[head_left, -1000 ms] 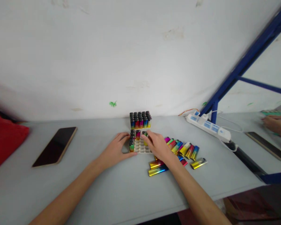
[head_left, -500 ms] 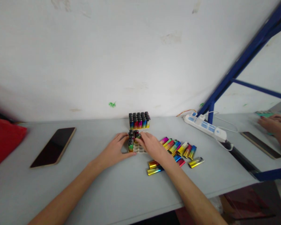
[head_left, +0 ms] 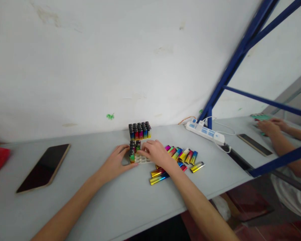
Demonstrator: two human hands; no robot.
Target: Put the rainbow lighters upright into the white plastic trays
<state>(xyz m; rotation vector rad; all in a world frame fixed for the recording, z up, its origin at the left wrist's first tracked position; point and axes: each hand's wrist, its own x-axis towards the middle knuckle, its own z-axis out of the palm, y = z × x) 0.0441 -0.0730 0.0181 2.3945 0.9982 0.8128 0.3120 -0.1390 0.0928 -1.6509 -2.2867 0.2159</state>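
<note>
White tray [head_left: 143, 161] between both hands [head_left: 119, 159]

The left hand [head_left: 119, 160] is bent like a big C. The right hand [head_left: 155, 153] points inward, its fingers curled down. Both arms reach forward.

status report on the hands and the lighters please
Left hand at tray's left edge. Right hand over the tray, grip unclear. Loose lighters beside it, partly under right forearm.
</note>
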